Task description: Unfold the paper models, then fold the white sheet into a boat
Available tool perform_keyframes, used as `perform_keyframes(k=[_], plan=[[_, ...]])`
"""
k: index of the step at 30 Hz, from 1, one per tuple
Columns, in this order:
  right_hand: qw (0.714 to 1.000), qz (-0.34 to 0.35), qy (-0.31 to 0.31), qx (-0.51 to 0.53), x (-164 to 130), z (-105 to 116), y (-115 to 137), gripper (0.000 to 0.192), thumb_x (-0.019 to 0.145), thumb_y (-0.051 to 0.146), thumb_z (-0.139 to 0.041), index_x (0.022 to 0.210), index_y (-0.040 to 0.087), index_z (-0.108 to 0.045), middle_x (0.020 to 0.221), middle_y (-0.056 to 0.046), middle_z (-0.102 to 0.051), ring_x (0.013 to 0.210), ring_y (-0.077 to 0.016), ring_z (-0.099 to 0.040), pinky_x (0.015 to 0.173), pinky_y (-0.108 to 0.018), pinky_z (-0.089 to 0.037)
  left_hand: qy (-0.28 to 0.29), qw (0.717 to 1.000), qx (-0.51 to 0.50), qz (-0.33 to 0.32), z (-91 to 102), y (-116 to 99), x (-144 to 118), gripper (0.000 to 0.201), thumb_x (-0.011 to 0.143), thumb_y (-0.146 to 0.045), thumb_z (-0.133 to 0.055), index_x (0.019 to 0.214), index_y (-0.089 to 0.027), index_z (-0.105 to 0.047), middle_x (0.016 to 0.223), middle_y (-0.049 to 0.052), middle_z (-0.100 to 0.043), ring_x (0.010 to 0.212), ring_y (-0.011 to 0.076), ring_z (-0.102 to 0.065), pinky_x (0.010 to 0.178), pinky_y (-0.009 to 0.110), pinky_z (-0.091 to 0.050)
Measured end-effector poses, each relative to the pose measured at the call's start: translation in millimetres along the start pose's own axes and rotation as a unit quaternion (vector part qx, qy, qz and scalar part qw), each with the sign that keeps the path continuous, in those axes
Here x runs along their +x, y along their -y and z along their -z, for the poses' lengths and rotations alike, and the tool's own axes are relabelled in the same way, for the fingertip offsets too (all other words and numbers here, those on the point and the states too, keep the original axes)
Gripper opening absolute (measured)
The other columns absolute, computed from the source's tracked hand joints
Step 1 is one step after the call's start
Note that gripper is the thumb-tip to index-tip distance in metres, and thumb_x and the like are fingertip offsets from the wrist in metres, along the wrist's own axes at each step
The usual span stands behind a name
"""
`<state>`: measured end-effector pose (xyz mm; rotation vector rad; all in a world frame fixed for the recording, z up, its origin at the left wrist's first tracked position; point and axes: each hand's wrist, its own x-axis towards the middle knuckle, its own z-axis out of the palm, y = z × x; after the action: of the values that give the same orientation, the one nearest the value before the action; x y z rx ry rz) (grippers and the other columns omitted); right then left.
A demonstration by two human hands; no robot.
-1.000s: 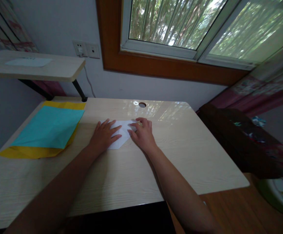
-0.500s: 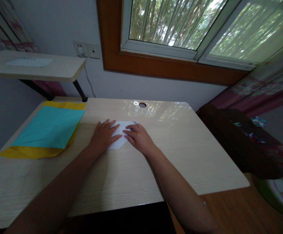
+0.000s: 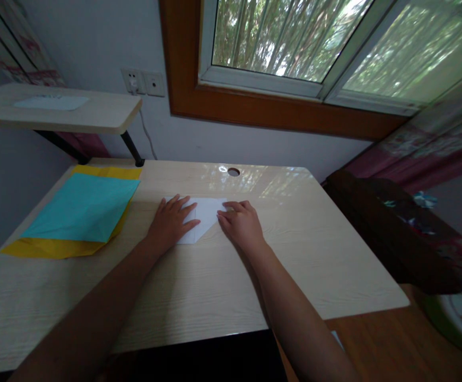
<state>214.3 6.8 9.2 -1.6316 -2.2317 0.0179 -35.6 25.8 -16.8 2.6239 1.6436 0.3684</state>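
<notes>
A folded sheet of white paper (image 3: pixel 206 215) lies on the desk in the middle of the head view. It has a crease near its centre and a slanted lower right edge. My left hand (image 3: pixel 171 218) rests flat across the paper's left part, fingers spread, hiding that side. At the pointed right end, my right hand (image 3: pixel 241 220) has its fingers bent, with thumb and forefinger at the paper's edge. The other fingers are curled under and partly hidden.
Teal paper (image 3: pixel 83 207) lies over yellow paper (image 3: pixel 51 249) on the desk's left. A raised shelf (image 3: pixel 107 114) holds a pale sheet (image 3: pixel 51 102). The pale wooden desk (image 3: pixel 314 239) has a cable hole (image 3: pixel 233 172) at the back, below a window.
My right hand has slid right, from lying on the paper to its right end, and its fingers have curled. More of the paper shows. My left hand has stayed in place.
</notes>
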Motion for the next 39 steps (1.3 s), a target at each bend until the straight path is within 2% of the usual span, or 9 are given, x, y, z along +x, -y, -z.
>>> perform_keyframes(k=[10, 18, 21, 30, 39], plan=[[0.998, -0.044, -0.042, -0.029, -3, 2, 0, 0.027, 0.098, 0.034, -0.057, 0.103, 0.025, -0.082, 0.128, -0.007, -0.069, 0.105, -0.0313, -0.051, 0.092, -0.048, -0.047, -0.004, 1.0, 0.0, 0.002, 0.3, 0, -1, 0.055, 0.097, -0.056, -0.051, 0.146, -0.03, -0.055, 0.158, 0.006, -0.047, 0.149, 0.0338, -0.035, 0.123, 0.06, -0.022], [0.998, 0.048, -0.026, 0.022, -3, 0, 15, 0.027, 0.098, 0.037, -0.058, 0.116, 0.032, -0.078, 0.145, -0.005, -0.057, 0.122, -0.032, -0.047, 0.104, -0.052, -0.044, -0.003, 1.0, 0.002, 0.004, 1.3, -2, 0, 0.055, 0.098, -0.057, -0.05, 0.146, -0.032, -0.054, 0.158, 0.006, -0.046, 0.15, 0.0337, -0.034, 0.122, 0.06, -0.022], [0.998, 0.058, -0.013, 0.026, -4, 1, 17, 0.026, 0.097, 0.038, -0.061, 0.115, 0.034, -0.078, 0.148, -0.004, -0.054, 0.125, -0.0326, -0.045, 0.106, -0.053, -0.043, 0.004, 1.0, 0.004, 0.003, 0.1, -1, 1, 0.056, 0.098, -0.058, -0.049, 0.147, -0.032, -0.053, 0.159, 0.006, -0.046, 0.15, 0.0342, -0.034, 0.122, 0.06, -0.022], [0.999, -0.032, -0.041, 0.005, -2, 2, -2, 0.027, 0.096, 0.036, -0.058, 0.095, 0.028, -0.084, 0.136, -0.006, -0.065, 0.118, -0.0336, -0.048, 0.102, -0.051, -0.048, 0.001, 1.0, 0.0, 0.004, 1.9, -1, 0, 0.053, 0.097, -0.056, -0.052, 0.145, -0.033, -0.055, 0.158, 0.006, -0.047, 0.149, 0.0338, -0.035, 0.122, 0.06, -0.022], [0.998, -0.047, -0.044, -0.011, -2, 5, -3, 0.029, 0.097, 0.033, -0.056, 0.093, 0.025, -0.085, 0.128, -0.006, -0.07, 0.114, -0.0342, -0.05, 0.098, -0.048, -0.05, -0.006, 1.0, -0.001, -0.001, 1.6, -1, 0, 0.055, 0.097, -0.055, -0.052, 0.147, -0.033, -0.052, 0.157, 0.006, -0.048, 0.149, 0.0347, -0.036, 0.122, 0.061, -0.023]])
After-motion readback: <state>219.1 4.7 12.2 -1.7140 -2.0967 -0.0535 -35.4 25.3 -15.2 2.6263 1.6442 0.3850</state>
